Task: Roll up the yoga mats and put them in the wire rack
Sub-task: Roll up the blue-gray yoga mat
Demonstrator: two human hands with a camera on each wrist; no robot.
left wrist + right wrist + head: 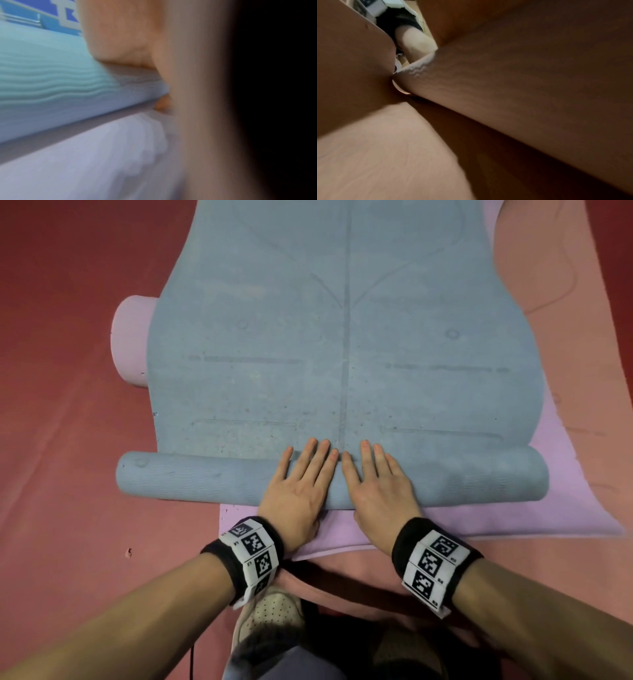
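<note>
Blue yoga mat (342,354) lies on a lilac mat (565,491), near end rolled. My left hand (298,487) and right hand (380,484) press flat-fingered mid-roll, gripping nothing. Looks soft, grippy, light; I'd spread hands toward the ends so it doesn't telescope.

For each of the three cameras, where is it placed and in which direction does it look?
Head: worn on the head, looking down at the blue mat; the left hand, the right hand and both forearms show.
Left wrist: low beside the left hand, facing the mat's rolled part.
Right wrist: low, dark, mostly skin.
Shared: head and left wrist both show the roll.
</note>
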